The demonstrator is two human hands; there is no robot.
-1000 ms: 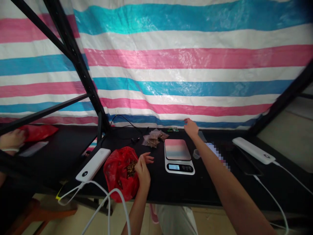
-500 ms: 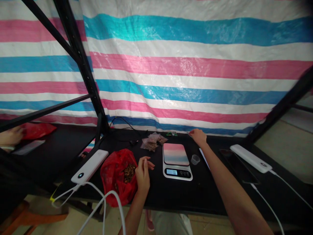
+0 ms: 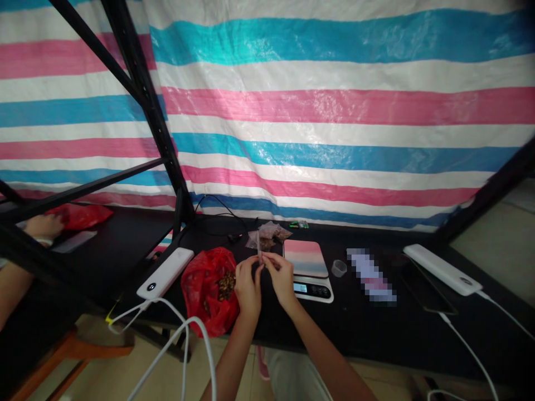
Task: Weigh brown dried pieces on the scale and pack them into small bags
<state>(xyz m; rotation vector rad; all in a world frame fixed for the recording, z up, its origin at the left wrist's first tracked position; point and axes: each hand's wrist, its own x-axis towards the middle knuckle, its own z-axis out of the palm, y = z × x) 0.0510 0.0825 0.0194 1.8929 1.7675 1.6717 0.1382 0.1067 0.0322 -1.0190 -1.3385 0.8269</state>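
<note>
My left hand (image 3: 249, 284) and my right hand (image 3: 281, 275) meet in front of the small filled bags, fingertips pinched together. Between them stands a small clear plastic bag (image 3: 258, 243), seen nearly edge-on. Left of my left hand sits an open red plastic bag (image 3: 204, 289) with brown granular pieces (image 3: 226, 287) inside. Just right of my right hand is a kitchen scale (image 3: 307, 259) with a pink-to-blue plate and a lit display; its digits are too small to read surely. Several filled clear bags (image 3: 273, 231) lie behind my hands. A small clear cup (image 3: 339, 268) stands beside the scale.
A white power bank (image 3: 165, 273) with white cables lies at left, another power bank (image 3: 443, 269) and a dark phone (image 3: 428, 287) at right. A blurred-out sheet (image 3: 371, 277) lies between. Another person's hand (image 3: 44, 227) is beyond the black frame post (image 3: 161, 139).
My right hand has come from the back right of the table to my left hand, bringing the small clear bag. Both hands now pinch it. The view has shifted slightly.
</note>
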